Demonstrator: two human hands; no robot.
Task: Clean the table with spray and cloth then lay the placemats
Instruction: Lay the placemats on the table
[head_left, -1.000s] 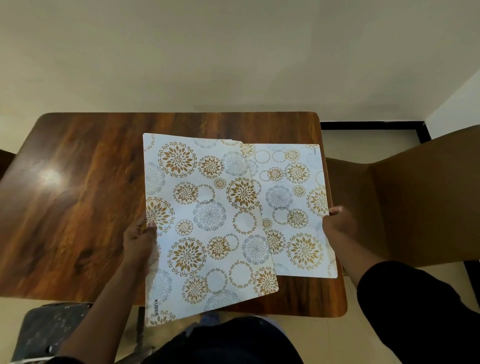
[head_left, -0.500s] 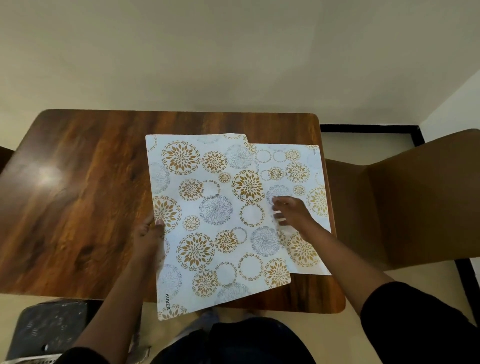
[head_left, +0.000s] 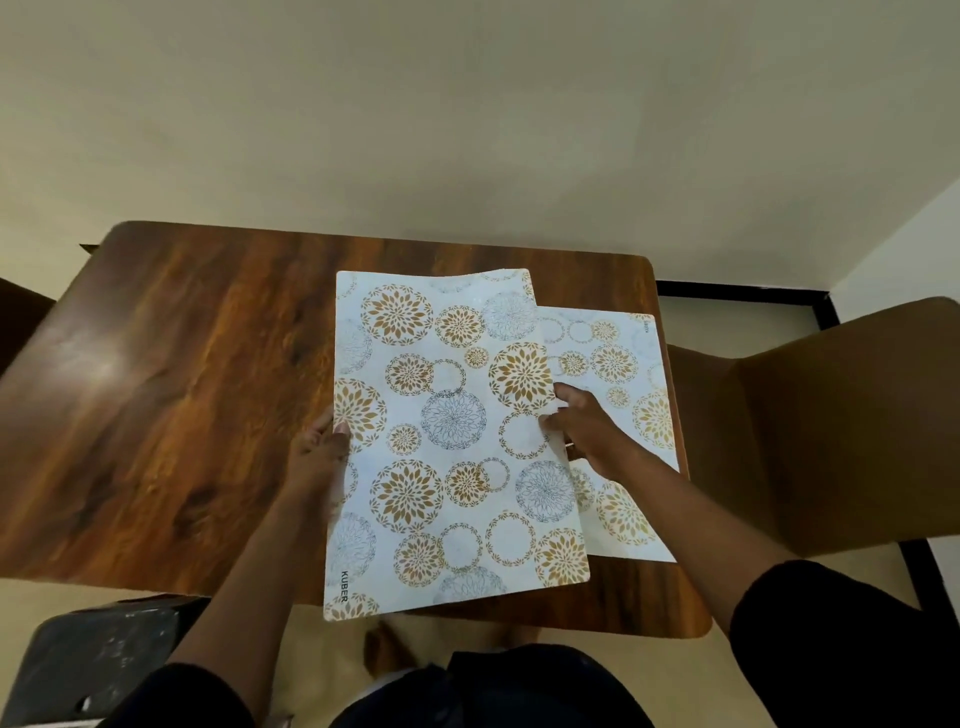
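Hands grip upper placemat (head_left: 452, 441) at frame centre: left hand (head_left: 319, 457) pinches its left edge, right hand (head_left: 582, 426) its right edge, overlapping lower placemat (head_left: 623, 395) at desk (head_left: 182, 389) right edge; bare wood left.

A second ago the right hand (head_left: 587, 431) gripped the right edge of the lower placemat (head_left: 628, 415) lying on the desk (head_left: 182, 389); it then moved left across that mat and now pinches the right edge of the upper placemat (head_left: 452, 441). The upper placemat has swung from slanting to nearly square with the desk, its far edge bowed upward
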